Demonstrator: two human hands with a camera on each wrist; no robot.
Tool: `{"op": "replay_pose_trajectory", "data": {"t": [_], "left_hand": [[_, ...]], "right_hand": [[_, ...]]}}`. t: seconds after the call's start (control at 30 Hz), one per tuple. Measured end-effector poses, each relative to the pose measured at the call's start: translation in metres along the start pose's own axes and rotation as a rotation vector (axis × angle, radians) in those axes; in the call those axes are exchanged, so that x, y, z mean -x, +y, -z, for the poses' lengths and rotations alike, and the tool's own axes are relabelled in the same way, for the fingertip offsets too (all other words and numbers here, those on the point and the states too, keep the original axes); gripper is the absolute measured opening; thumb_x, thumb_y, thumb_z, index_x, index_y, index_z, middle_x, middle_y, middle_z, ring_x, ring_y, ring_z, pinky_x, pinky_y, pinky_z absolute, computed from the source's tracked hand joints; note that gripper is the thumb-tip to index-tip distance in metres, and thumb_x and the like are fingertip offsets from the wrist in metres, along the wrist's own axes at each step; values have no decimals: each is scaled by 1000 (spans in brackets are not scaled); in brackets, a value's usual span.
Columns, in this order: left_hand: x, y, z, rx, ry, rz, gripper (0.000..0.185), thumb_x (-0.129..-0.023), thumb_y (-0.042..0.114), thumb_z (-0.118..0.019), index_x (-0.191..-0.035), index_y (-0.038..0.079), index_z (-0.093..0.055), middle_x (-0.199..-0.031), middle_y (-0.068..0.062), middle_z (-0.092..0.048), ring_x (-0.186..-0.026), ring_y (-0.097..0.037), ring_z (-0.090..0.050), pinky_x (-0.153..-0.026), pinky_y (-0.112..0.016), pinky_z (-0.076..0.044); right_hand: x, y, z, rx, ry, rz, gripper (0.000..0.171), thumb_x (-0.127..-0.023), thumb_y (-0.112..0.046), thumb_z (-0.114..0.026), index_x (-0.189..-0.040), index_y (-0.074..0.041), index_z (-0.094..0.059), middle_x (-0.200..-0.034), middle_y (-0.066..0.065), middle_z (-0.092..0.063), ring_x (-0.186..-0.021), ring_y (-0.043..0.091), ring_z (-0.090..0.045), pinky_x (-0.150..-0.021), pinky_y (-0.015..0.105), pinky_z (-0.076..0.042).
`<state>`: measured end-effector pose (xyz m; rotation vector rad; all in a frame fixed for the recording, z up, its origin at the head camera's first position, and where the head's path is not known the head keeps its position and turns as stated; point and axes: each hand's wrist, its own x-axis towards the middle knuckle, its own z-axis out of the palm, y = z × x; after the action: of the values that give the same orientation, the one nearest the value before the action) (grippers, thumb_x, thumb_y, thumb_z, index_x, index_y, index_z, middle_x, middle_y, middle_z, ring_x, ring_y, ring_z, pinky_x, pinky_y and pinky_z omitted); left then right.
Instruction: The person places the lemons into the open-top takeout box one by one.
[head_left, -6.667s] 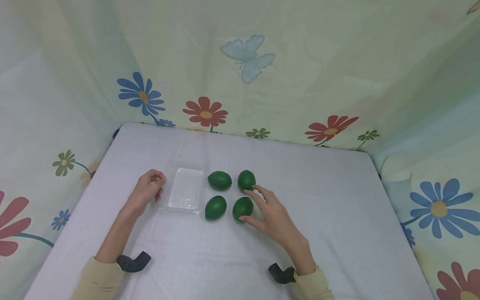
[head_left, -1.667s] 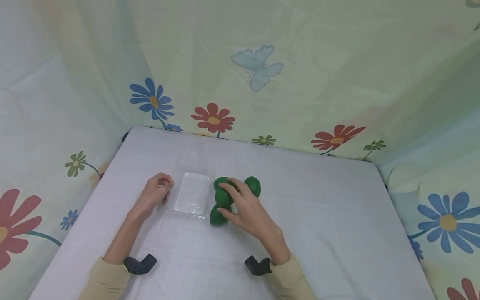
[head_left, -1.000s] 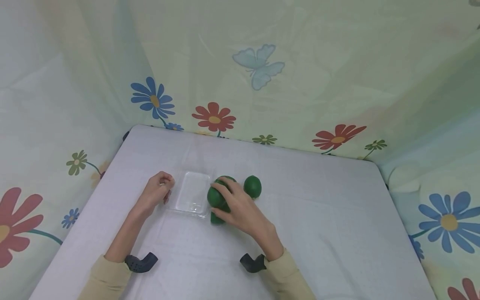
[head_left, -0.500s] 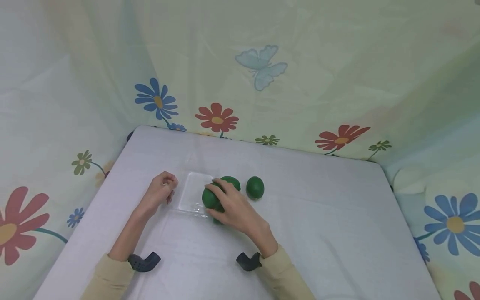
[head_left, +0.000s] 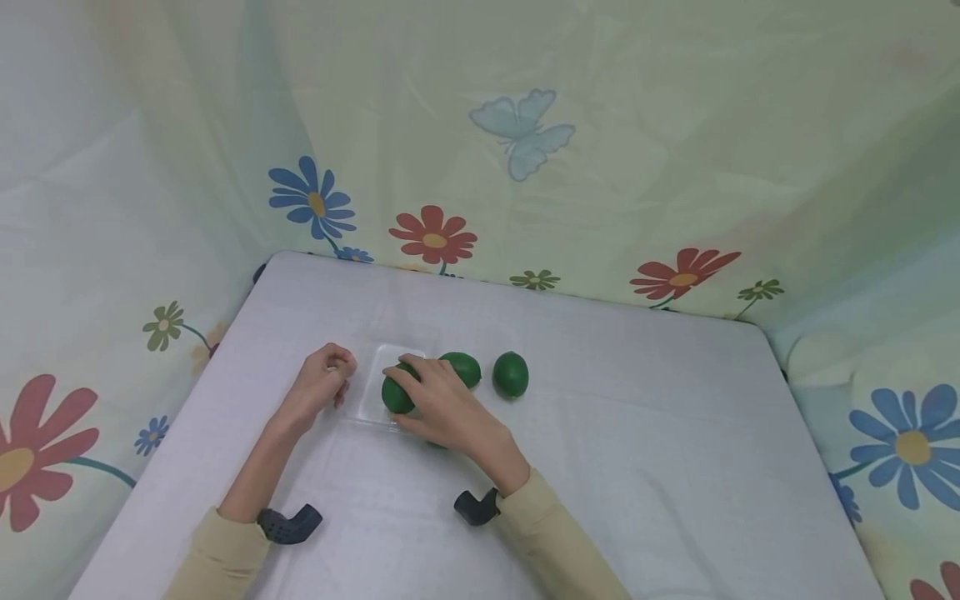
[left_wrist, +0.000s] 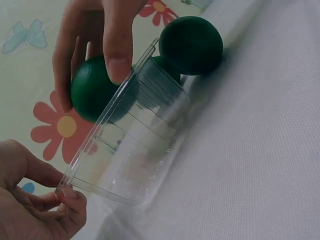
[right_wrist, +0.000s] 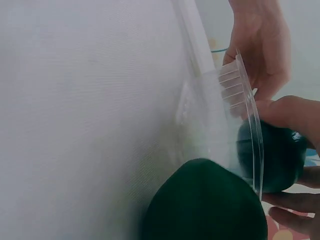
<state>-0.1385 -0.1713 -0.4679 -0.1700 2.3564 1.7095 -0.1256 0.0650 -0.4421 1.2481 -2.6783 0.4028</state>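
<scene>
The right hand (head_left: 442, 408) lowers a gripped first green lime (head_left: 395, 395) into the clear plastic tray (head_left: 372, 402), whose 9 o'clock edge the left hand (head_left: 318, 388) pinches; three limes wait outside.

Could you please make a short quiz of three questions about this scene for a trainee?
1. Which hand grips a green fruit?
2. True or false: the held fruit is over the clear tray.
3. How many green fruits are fully visible on the table right of the tray in the head view: (a) one (b) two (c) four?

Key: 1. the right hand; 2. true; 3. b. The left hand pinches the tray's edge.
</scene>
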Motion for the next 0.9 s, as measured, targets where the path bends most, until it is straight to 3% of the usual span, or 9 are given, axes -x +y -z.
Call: {"op": "replay_pose_trajectory", "data": {"t": [0.3, 0.57, 0.9], "left_hand": [[-1, -2, 1, 12, -9, 8, 28, -106, 14, -51, -125, -7, -50, -102, -16, -55, -66, -13, -49, -52, -24, -47], [0, 0, 0, 13, -7, 13, 28, -105, 14, -51, -126, -6, -50, -102, -16, -55, -67, -13, -49, -54, -23, -46], [-1, 1, -3, 0, 1, 16, 28, -106, 14, -52, -125, -6, -51, -100, -15, -55, -65, -12, -48, -53, -23, -45]], "right_hand": [[-17, -5, -2, 53, -190, -13, 58, -95, -36, -74, -144, -13, -55, -143, 13, -57, -123, 31, -61, -105, 45, -50], [-26, -6, 0, 31, -396, -103, 59, -96, -42, -71, -146, -14, -56, -140, 10, -60, -120, 27, -63, -103, 40, -49], [-26, -7, -1, 26, -443, -145, 62, -96, -43, -72, -149, -17, -53, -147, 9, -55, -126, 26, -60, -111, 41, -44]]}}
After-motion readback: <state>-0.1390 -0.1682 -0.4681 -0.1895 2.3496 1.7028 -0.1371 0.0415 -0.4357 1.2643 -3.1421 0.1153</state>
